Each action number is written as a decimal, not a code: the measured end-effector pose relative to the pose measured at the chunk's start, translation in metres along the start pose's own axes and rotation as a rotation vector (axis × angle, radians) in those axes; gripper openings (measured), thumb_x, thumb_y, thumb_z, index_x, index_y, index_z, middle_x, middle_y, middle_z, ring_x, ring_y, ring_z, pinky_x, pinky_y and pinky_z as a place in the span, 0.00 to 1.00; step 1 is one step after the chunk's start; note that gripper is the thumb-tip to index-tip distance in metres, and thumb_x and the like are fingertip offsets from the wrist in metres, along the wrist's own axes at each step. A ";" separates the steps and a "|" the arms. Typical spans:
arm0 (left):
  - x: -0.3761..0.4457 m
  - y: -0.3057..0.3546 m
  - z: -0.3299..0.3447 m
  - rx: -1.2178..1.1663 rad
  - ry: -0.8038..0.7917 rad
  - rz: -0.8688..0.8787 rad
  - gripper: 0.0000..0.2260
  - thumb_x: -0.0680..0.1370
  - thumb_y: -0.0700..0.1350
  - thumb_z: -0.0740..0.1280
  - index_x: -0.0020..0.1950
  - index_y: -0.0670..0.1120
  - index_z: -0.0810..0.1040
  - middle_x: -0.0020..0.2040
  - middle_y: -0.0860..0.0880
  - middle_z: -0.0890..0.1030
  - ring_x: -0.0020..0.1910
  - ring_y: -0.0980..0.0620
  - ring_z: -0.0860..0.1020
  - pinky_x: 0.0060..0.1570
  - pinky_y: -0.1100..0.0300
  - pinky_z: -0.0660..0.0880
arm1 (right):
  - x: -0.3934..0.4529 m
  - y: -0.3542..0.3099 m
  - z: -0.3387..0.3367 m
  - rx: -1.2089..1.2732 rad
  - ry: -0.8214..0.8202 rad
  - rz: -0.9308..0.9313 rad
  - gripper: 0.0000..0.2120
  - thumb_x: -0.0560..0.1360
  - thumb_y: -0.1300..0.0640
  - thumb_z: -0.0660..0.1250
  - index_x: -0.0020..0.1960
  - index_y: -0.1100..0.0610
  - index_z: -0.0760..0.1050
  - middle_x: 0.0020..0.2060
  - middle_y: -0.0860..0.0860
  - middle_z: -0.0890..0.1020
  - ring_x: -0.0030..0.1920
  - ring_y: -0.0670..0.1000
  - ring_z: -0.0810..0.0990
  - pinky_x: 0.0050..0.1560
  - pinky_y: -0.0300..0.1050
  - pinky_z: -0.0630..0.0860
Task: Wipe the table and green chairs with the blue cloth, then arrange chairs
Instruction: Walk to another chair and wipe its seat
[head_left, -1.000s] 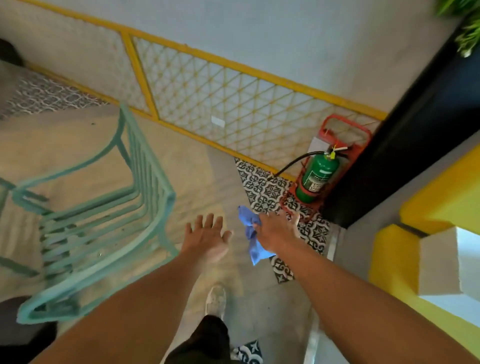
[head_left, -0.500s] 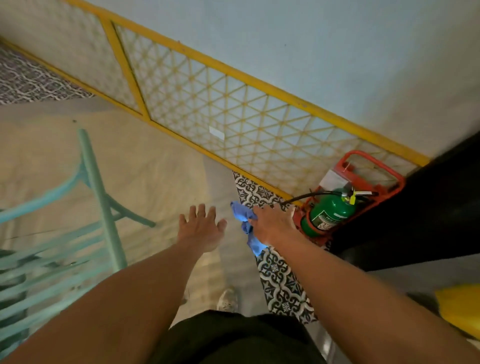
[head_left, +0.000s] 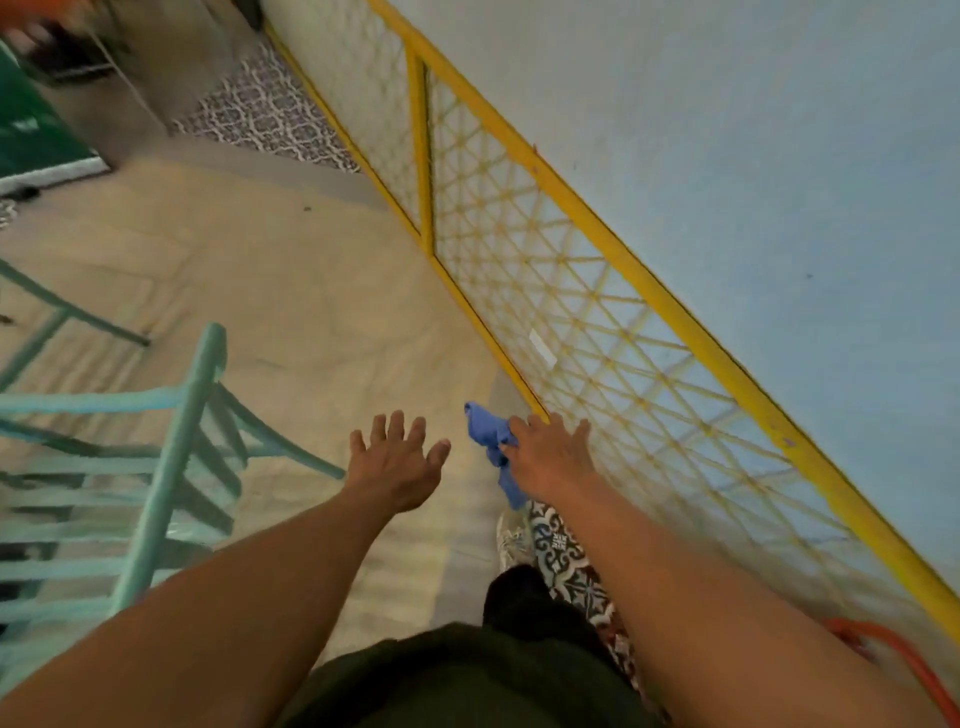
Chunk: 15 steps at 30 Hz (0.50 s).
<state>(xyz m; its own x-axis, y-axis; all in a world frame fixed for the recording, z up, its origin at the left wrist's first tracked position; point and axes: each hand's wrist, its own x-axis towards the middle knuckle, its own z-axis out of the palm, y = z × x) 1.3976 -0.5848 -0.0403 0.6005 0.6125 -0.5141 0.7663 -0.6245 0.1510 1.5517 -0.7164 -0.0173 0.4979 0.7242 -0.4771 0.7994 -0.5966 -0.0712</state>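
In the head view, the right hand (head_left: 548, 457) pinched the blue cloth (head_left: 492, 447) close to the yellow lattice fence (head_left: 582, 312); the left hand (head_left: 397, 462) was spread and held nothing, apart from the green chair (head_left: 171, 467) lying farther from the fence. A firm left-hand grip on the frame would probably steady wiping. The beige floor (head_left: 311, 291) ran alongside the fence.

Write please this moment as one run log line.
left hand: open, holds nothing | right hand: holds blue cloth | green chair: at left, untouched
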 end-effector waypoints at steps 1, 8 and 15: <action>0.011 0.004 -0.011 -0.014 0.004 -0.040 0.31 0.79 0.64 0.44 0.79 0.52 0.51 0.80 0.46 0.49 0.78 0.43 0.47 0.72 0.40 0.46 | 0.020 0.002 -0.012 -0.020 -0.018 -0.040 0.22 0.77 0.49 0.61 0.69 0.48 0.63 0.63 0.50 0.70 0.65 0.58 0.65 0.65 0.67 0.56; 0.081 0.004 -0.092 -0.151 0.083 -0.289 0.30 0.80 0.63 0.44 0.78 0.50 0.52 0.79 0.45 0.50 0.77 0.43 0.47 0.72 0.40 0.46 | 0.146 -0.019 -0.108 -0.177 -0.024 -0.301 0.29 0.72 0.53 0.69 0.69 0.51 0.61 0.65 0.51 0.70 0.66 0.58 0.65 0.65 0.65 0.58; 0.164 -0.058 -0.153 -0.300 0.202 -0.529 0.30 0.80 0.63 0.45 0.78 0.49 0.54 0.79 0.44 0.51 0.78 0.43 0.46 0.73 0.41 0.44 | 0.274 -0.105 -0.171 -0.167 0.110 -0.588 0.22 0.78 0.53 0.56 0.71 0.52 0.59 0.64 0.53 0.72 0.62 0.59 0.71 0.57 0.58 0.67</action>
<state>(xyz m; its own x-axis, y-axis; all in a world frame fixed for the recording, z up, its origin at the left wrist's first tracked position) 1.4863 -0.3738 -0.0045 0.1323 0.8982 -0.4191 0.9839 -0.0678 0.1652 1.6612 -0.3959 0.0089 -0.0175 0.9520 -0.3056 0.9878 -0.0309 -0.1528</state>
